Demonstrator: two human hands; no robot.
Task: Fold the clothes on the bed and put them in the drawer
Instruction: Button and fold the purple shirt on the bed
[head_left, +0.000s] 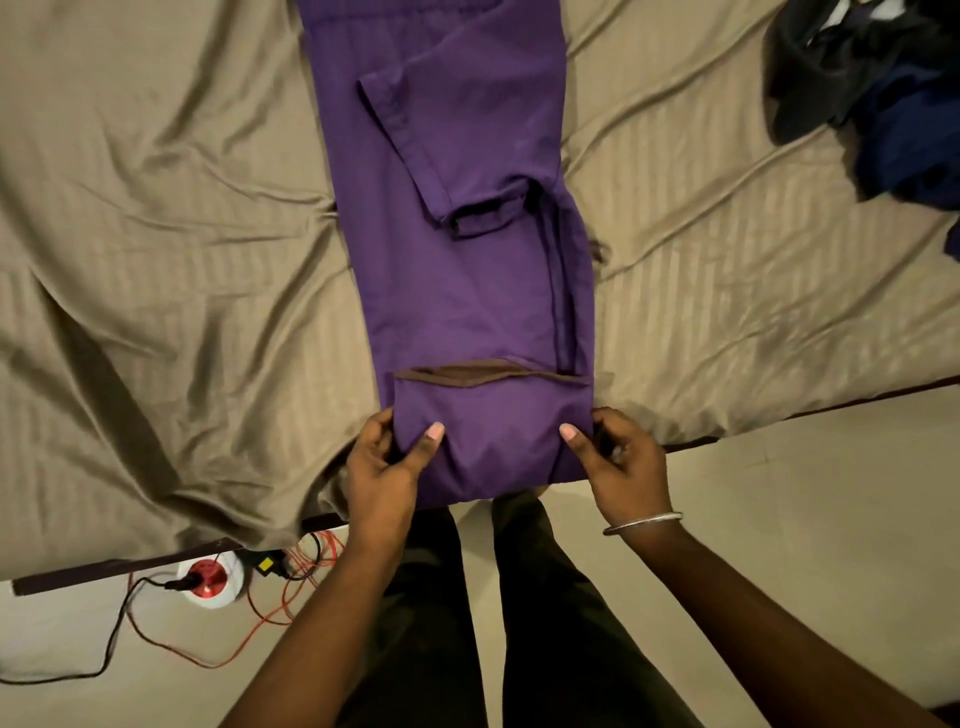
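Observation:
A purple shirt (457, 280) lies lengthwise on the bed (156, 291), folded into a long narrow strip with one sleeve turned in on top. Its near end, with a brown collar edge (483, 375), is turned over at the bed's front edge. My left hand (384, 467) pinches the left corner of that turned end, thumb on top. My right hand (618, 457), a silver bangle on its wrist, pinches the right corner the same way. No drawer is in view.
A heap of dark clothes (872, 93) lies on the beige sheet at the far right. On the floor at the lower left sit a white and red power socket (210, 579) and red and black cables (135, 623). My legs stand against the bed's edge.

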